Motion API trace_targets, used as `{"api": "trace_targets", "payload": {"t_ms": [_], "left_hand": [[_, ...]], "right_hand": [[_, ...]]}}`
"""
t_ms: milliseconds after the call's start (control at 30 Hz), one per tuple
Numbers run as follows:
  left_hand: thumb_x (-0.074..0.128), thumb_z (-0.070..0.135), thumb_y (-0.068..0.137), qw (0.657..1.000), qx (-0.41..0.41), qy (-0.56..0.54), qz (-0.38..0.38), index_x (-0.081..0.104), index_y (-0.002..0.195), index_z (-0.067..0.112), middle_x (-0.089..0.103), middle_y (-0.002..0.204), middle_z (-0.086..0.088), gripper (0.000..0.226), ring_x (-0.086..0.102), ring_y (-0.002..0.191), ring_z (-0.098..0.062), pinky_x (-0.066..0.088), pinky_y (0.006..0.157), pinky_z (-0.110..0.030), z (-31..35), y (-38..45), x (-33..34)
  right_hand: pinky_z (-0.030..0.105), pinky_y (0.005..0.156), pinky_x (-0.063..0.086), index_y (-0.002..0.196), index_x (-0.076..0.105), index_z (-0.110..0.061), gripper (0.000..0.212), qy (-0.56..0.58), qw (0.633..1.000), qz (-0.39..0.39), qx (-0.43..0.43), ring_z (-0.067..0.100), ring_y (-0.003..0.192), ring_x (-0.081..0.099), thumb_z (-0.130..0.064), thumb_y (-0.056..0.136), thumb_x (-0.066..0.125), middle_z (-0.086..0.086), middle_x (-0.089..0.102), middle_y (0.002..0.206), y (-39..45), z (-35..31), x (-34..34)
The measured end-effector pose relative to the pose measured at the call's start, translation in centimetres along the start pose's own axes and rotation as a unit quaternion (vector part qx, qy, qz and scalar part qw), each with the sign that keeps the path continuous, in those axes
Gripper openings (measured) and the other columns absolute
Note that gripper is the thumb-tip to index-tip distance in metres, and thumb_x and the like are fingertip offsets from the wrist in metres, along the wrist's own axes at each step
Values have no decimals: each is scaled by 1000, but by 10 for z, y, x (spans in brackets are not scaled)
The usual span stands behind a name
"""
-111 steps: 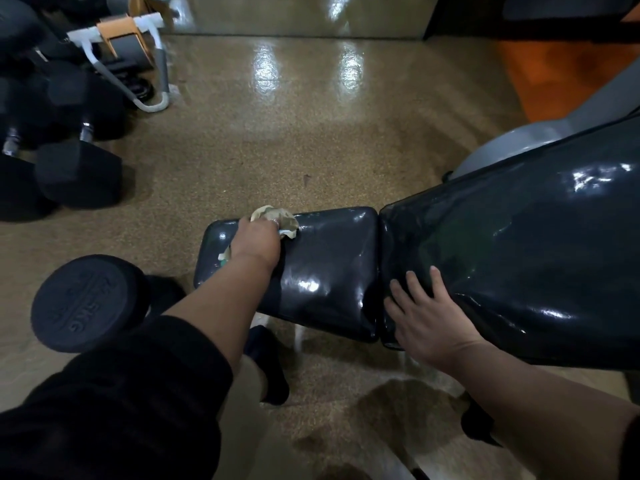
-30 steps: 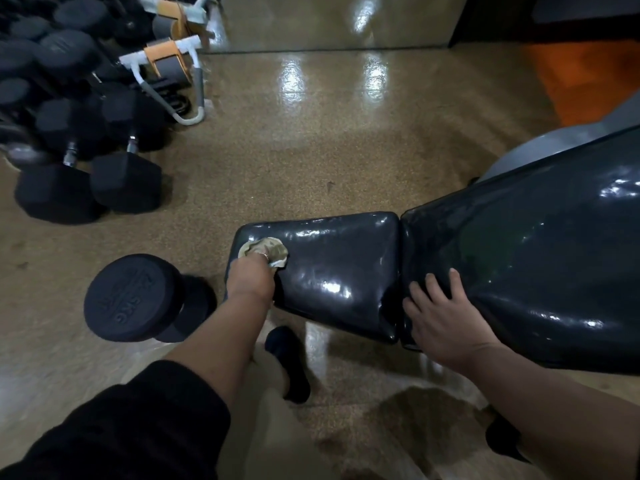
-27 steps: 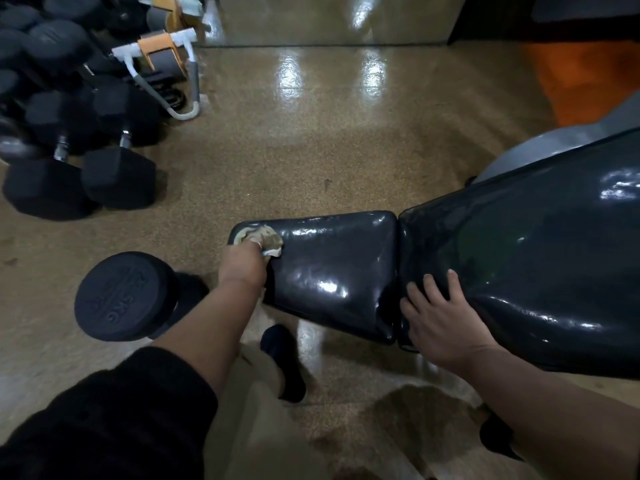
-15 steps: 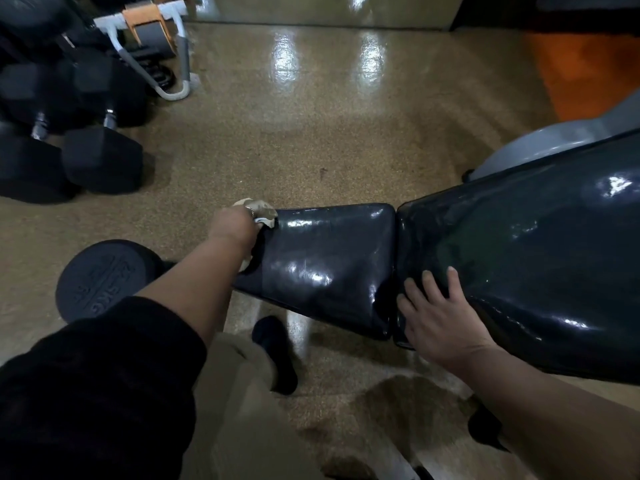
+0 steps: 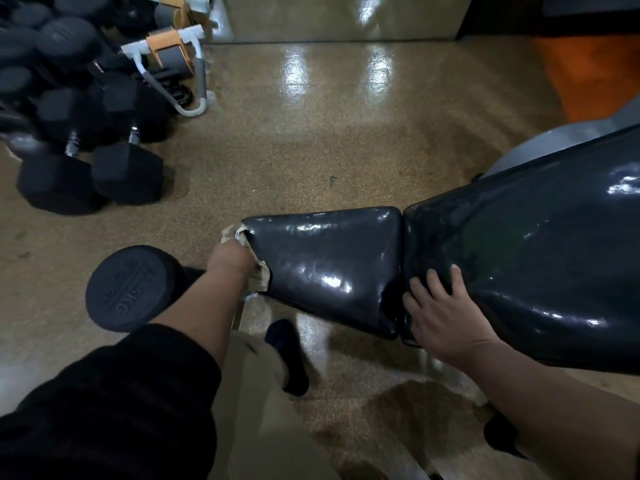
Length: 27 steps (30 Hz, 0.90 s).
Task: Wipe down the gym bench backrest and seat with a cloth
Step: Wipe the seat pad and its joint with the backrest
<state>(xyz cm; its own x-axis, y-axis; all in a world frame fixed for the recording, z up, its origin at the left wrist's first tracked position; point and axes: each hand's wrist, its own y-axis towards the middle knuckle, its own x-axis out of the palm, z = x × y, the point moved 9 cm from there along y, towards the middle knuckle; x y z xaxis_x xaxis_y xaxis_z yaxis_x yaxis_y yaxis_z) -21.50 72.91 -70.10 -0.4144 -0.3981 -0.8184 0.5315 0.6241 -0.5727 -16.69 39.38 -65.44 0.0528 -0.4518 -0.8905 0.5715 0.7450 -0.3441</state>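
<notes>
My left grip (image 5: 231, 259) holds a crumpled beige cloth (image 5: 258, 277), fingers curled round it and pressing it against the narrow end face of the seat (image 5: 325, 268), where the pad drops toward the floor. My right grip (image 5: 441, 315) lies flat and holds nothing, fingers spread over the lower corner of the backrest (image 5: 536, 271), just beside the gap between the two pads. Both pads shine under the lights, and I cannot tell from here which patches are wiped. The cloth is bunched, with a loose tail hanging below the seat edge; as I judge it, that tail could slip free or snag on the frame beneath, which I cannot see. A round dumbbell (image 5: 133, 289) lies on the speckled floor (image 5: 311, 150) close to my left forearm, near a foot in a dark sock (image 5: 287, 355); a step back risks a stubbed toe. More dumbbells (image 5: 126, 173) are stacked well apart at far left.
</notes>
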Motion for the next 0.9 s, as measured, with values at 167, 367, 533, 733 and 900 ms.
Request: {"api": "trace_targets", "payload": {"t_ms": [167,367,533,733,900], "left_hand": [[45,22,96,996,13,70,-50,46,133,4,50,135,-10,41,47,125,-25,36,100,-30,12,-22,11],[41,47,85,995,8,68,-67,54,127,30,50,135,7,47,40,130,-17,27,106,-31,40,-37,32],[43,30,94,998,-46,-7,-31,52,130,12,50,136,-9,42,43,129,-27,31,107,-36,36,-16,46],[45,30,89,990,-106,-91,17,33,144,18,30,149,-14,57,31,134,-33,30,107,-45,27,5,24],[44,31,91,984,-132,-120,10,26,147,13,21,151,-17,61,24,135,-34,27,107,-48,36,9,14]], "right_hand": [[70,95,21,105,67,-1,57,-6,1000,12,-7,48,107,51,-34,83,26,25,60,111,0,-1,0],[70,96,22,103,68,-3,53,-13,1000,14,-9,46,107,51,-36,83,32,23,61,111,0,0,0],[69,96,22,105,67,-4,44,-10,1000,18,-10,46,108,51,-36,75,69,23,61,113,2,1,-1],[68,98,20,106,67,-5,44,-6,1000,27,-7,45,110,50,-37,76,69,21,61,114,1,2,-3],[68,99,19,107,67,-5,44,-1,1000,30,-7,46,111,50,-36,76,68,22,61,115,2,2,-2]]}}
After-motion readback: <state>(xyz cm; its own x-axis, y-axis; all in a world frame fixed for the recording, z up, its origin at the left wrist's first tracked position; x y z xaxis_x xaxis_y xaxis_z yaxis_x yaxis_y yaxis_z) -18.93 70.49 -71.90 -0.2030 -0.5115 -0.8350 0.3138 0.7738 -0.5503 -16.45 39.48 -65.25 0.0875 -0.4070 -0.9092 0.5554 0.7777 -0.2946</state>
